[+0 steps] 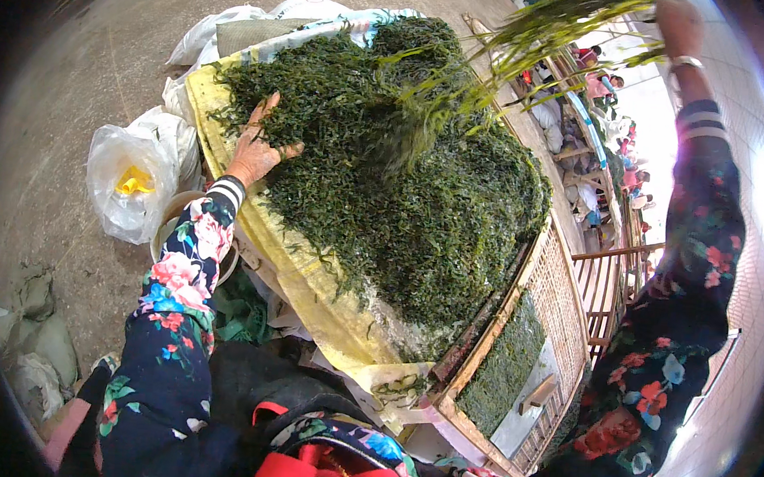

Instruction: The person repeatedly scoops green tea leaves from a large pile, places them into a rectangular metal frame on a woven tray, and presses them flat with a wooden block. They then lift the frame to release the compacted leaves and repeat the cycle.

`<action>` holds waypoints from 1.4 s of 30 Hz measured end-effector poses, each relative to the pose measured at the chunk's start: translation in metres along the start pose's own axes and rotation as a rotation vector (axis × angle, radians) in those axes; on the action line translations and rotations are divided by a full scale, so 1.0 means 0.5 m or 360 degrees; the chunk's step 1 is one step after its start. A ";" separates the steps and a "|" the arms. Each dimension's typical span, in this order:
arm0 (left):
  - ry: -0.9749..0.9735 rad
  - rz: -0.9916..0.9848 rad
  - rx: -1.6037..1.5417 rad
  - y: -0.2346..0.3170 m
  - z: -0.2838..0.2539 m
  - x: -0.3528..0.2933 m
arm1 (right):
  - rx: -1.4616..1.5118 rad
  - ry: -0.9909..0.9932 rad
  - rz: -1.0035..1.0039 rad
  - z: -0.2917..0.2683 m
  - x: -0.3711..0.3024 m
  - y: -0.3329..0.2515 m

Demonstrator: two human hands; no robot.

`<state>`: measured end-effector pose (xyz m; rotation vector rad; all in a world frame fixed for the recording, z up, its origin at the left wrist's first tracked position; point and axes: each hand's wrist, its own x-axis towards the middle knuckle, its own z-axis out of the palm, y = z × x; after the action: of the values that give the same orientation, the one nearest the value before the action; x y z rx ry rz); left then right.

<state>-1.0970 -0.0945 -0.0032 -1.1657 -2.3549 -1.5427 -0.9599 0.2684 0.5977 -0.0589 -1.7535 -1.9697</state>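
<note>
A big heap of dark green, seaweed-like strands (419, 189) covers most of a table spread with a yellow sheet (302, 277). My left hand (257, 154) rests on the left edge of the heap, palm down, fingers spread and nothing gripped. High at the upper right, my right hand (680, 29) is closed round a bunch of long green strands (574, 28). The bunch trails down toward the heap, its lower ends blurred by motion. A bracelet circles my right wrist.
At the table's near right lies a wood-framed woven tray (561, 274) with a mat of green bits, a pale plate and a wooden block (538, 393). A clear plastic bag (130, 182) holding something yellow stands left, beside a bucket (171, 219). Several people work far right.
</note>
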 end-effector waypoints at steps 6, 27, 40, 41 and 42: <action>0.0009 0.0199 0.0242 -0.005 0.004 0.006 | 0.1005 -0.0255 0.0490 -0.084 -0.056 0.004; -0.0943 -0.0172 0.0890 0.076 -0.140 0.053 | 0.1802 -0.0315 0.0673 -0.260 -0.198 -0.329; -0.0595 0.0420 -0.1490 0.508 0.126 0.182 | 0.1979 0.0028 0.0256 -0.339 -0.246 -0.340; -0.0841 0.0283 -0.1596 0.513 0.149 0.181 | 0.1970 0.0026 0.0237 -0.338 -0.255 -0.325; -0.0891 0.0096 -0.1726 0.517 0.172 0.171 | 0.1959 0.0019 0.0220 -0.335 -0.267 -0.310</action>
<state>-0.9655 0.0728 0.1872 -2.0139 -1.5420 -2.8891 -0.8550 0.1622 0.3795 0.2395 -2.5347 -0.5437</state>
